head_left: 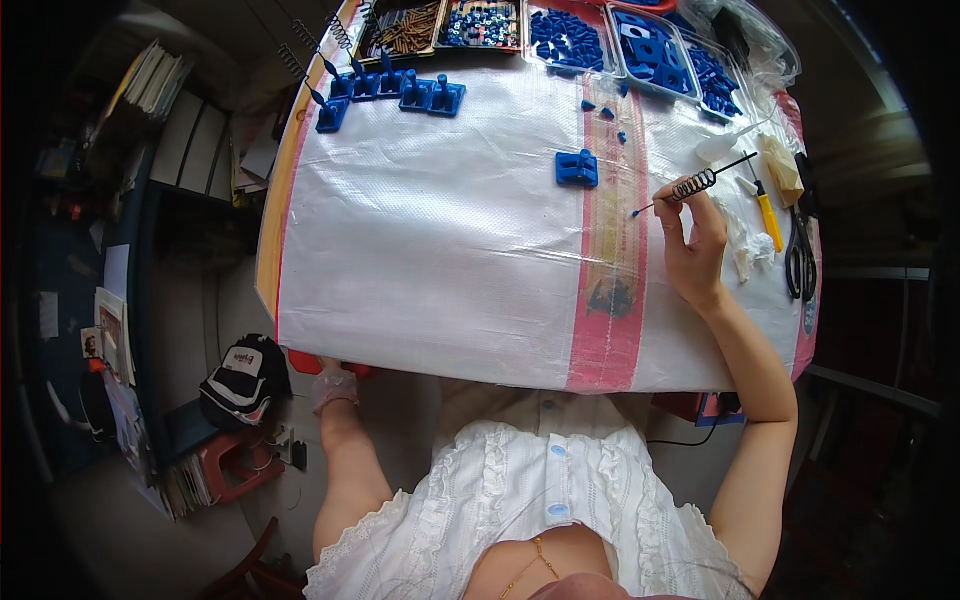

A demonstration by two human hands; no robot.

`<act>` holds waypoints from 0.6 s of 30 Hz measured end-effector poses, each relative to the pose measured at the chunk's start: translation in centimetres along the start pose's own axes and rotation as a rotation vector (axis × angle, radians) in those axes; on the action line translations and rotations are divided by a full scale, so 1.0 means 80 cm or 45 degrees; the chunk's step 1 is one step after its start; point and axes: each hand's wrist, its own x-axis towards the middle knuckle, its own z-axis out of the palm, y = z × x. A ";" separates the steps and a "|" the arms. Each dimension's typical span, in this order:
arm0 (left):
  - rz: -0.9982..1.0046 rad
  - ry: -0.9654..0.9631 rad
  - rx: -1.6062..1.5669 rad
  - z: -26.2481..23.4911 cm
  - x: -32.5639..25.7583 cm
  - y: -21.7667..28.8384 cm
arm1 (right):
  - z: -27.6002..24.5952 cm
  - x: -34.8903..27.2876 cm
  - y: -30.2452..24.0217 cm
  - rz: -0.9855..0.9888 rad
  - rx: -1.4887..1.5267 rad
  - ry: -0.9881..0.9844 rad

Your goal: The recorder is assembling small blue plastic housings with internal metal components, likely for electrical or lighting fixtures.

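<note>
My right hand (pixel 697 245) is raised over the right side of the table, fingers pinched on a black coil spring (pixel 693 185) with a thin rod through it. A small blue tip (pixel 635 213) sits at the rod's left end. Left of it stands a blue plastic base (pixel 577 169) with an upright part. My left hand (pixel 329 367) is low at the table's near left edge, beside something red, with a pale translucent cuff at the wrist; its fingers are hidden. Several blue assemblies (pixel 432 96) are grouped at the far left, some with coil springs rising from them.
Along the far edge are a box of brass-coloured pins (pixel 402 30), a box of small metal parts (pixel 480 25) and tubs of blue pieces (pixel 568 42). Loose blue bits (pixel 607 114) lie near them. A yellow-handled tool (pixel 769 222) and black scissors (pixel 799 262) lie at right.
</note>
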 end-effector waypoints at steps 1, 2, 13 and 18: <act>0.012 0.011 0.002 0.000 -0.001 0.001 | 0.000 0.000 0.000 0.003 0.001 -0.002; 0.022 0.022 0.004 -0.001 -0.002 0.001 | 0.000 0.000 0.000 0.006 0.005 -0.005; 0.143 0.036 0.039 0.061 0.068 -0.029 | 0.000 0.002 -0.001 0.004 0.006 -0.020; 0.089 0.033 0.053 0.038 0.048 -0.003 | -0.001 -0.004 0.002 0.039 0.024 -0.003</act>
